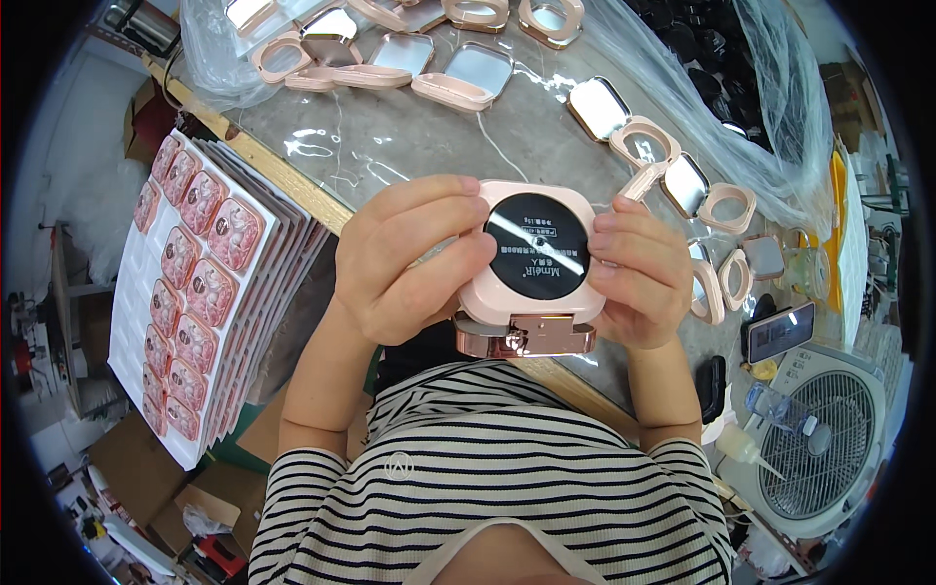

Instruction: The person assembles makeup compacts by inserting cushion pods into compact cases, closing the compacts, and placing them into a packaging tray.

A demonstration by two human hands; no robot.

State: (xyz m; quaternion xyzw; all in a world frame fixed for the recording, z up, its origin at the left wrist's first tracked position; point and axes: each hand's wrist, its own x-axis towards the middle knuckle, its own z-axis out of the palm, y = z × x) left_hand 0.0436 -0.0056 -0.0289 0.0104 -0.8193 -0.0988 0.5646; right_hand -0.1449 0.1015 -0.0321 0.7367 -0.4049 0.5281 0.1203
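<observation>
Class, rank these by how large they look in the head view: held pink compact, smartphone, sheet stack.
1. Sheet stack
2. Held pink compact; nearness to the camera likely enlarges it
3. Smartphone

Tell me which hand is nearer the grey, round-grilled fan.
Right. The right hand holds the right side of the pale pink, rounded-square compact, up-left of the fan; the left hand holds its left side, farther away.

Cosmetic compact, rounded-square, pale pink with rose-gold trim. Black printed disc faces the camera. Held at frame centre.
</observation>
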